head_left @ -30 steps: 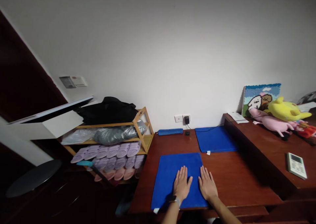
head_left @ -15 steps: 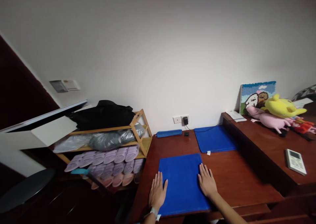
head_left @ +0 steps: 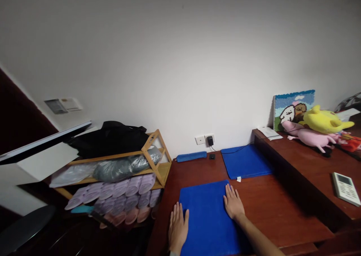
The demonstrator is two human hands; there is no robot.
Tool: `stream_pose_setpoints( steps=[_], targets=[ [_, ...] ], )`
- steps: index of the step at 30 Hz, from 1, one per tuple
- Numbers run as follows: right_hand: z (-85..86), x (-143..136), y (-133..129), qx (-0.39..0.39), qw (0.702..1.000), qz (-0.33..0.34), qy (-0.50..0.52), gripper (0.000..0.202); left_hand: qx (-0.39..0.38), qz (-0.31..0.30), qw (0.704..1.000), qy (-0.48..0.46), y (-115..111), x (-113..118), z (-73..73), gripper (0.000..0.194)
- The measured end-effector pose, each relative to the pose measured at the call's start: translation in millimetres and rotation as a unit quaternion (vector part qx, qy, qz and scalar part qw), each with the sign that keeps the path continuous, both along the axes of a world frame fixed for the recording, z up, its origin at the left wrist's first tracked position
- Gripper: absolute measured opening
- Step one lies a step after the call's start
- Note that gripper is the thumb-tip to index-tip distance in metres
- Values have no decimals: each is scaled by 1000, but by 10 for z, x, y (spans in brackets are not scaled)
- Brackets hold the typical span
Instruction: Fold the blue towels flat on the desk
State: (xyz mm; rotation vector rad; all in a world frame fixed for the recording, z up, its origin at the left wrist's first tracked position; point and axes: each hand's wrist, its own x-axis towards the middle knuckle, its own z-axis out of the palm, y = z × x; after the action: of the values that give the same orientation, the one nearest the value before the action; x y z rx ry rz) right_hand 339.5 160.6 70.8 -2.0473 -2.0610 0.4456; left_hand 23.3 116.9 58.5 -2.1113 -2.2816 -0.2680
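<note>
A flat blue cloth mat (head_left: 207, 218) lies on the reddish-brown wooden desk (head_left: 270, 207). My left hand (head_left: 178, 226) rests flat along the mat's left edge, fingers stretched out and pointing away from me. On the opposite edge, near the far right corner, my right hand (head_left: 233, 202) lies flat with its fingers extended. Neither hand grasps anything. Farther back, a second blue mat (head_left: 246, 163) with a small white tag lies against the wall. Left of it, a narrow blue folded cloth or pouch (head_left: 191, 156) sits along the desk's back edge.
A wooden rack (head_left: 158, 158) at left holds several slippers (head_left: 132, 186) and a black bag (head_left: 109, 139). A plug (head_left: 210, 141) sits in the wall socket. The raised surface at right carries plush toys (head_left: 324, 120), a dog picture (head_left: 293, 109) and a white remote (head_left: 346, 188).
The view has shifted slightly, so the near mat and hands sit a little lower in the picture. Both hands stay flat at the mat's sides. My right hand has slid slightly toward the far corner.
</note>
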Motion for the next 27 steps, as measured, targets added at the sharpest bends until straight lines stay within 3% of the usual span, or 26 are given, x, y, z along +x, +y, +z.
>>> stream_pose_setpoints(
  steps=[2,6,9,12,17,20,23,27],
  targets=[
    [3,5,9,0,1000,0,4,69,26,-43,999,-8,104,388,105,69],
    [0,21,18,3,1000,5,-1,68,21,-218,975,-34,306,1359,179,65],
    [-11,29,17,7,1000,16,0,68,-21,-249,967,-42,414,1707,101,66],
    [-10,23,22,1,1000,4,5,68,-35,-214,976,-37,504,1474,8,69],
    [19,-1,16,5,1000,-7,13,69,-20,-86,996,-10,601,441,-52,75],
    [16,-12,9,0,1000,-10,10,70,-6,-37,999,5,612,30,-83,76],
    [6,-3,45,-7,1000,-9,5,70,6,-28,1000,3,607,-76,-130,78],
    [40,38,194,8,1000,-10,11,67,18,-37,999,-9,595,-27,-161,79]
  ],
)
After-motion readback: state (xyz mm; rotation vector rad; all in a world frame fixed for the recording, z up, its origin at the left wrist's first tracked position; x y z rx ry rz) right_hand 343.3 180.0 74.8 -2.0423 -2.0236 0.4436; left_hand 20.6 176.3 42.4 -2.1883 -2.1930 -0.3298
